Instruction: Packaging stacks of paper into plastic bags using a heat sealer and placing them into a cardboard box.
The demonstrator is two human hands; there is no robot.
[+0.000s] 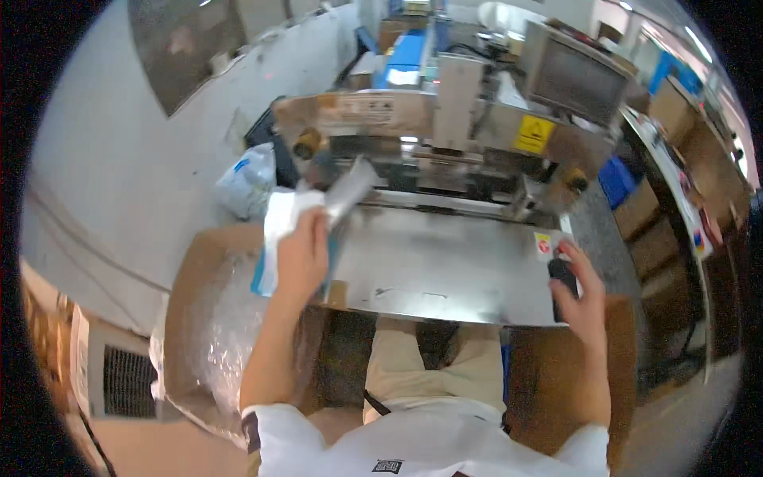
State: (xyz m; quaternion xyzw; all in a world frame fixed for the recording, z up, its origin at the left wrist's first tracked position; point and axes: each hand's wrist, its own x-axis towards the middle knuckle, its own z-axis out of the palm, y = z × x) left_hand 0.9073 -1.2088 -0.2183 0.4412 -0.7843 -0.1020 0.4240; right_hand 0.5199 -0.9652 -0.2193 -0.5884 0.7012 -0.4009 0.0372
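Note:
My left hand (300, 258) is closed on a white and blue flat packet (280, 226) at the left end of a metal worktable (445, 258). Motion blurs the packet, so I cannot tell what is in it. Beside it a pale, strip-like sheet (352, 187) tilts up towards the machine; whether it belongs to the packet is unclear. At the table's right end, my right hand (586, 298) has its fingers curled round a black oblong object (563, 285), near a red and yellow sticker (544, 246). Whether that object is fixed to the table does not show.
A machine (457, 103) with a yellow warning label (533, 133) stands behind the table. On the lower left, a cardboard box (203, 254) holds clear plastic bags (230, 318). Another plastic bag (248, 179) sits by the wall. Shelving with cartons (695, 151) lines the right.

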